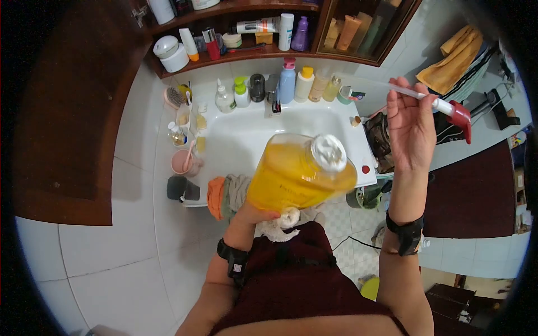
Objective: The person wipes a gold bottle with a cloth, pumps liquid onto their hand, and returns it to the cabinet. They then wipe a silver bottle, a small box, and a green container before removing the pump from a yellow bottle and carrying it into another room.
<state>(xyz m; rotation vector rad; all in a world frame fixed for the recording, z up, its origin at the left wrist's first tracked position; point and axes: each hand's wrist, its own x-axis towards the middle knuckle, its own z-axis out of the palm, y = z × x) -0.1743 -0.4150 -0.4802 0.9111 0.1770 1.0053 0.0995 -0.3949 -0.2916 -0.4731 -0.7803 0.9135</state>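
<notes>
My left hand [255,215] is closed on a large clear bottle [297,182] of yellow liquid, tilted over the front of the sink. Its white top [329,154] faces up toward me. A crumpled white cloth [283,225] hangs by my left thumb, under the bottle. Raised at the right, my right hand [412,126] has its palm turned up and its thumb closed over a pump dispenser [460,117]. The pump has a red head, a white collar and a long clear tube pointing left, apart from the bottle.
Behind the bottle lies the white sink [235,131], with a faucet [273,98] and several toiletry bottles along its back ledge. Pink [184,162] and dark cups [182,189] stand at the left. Towels [216,197] hang at the front edge. An open cabinet door [67,112] juts in.
</notes>
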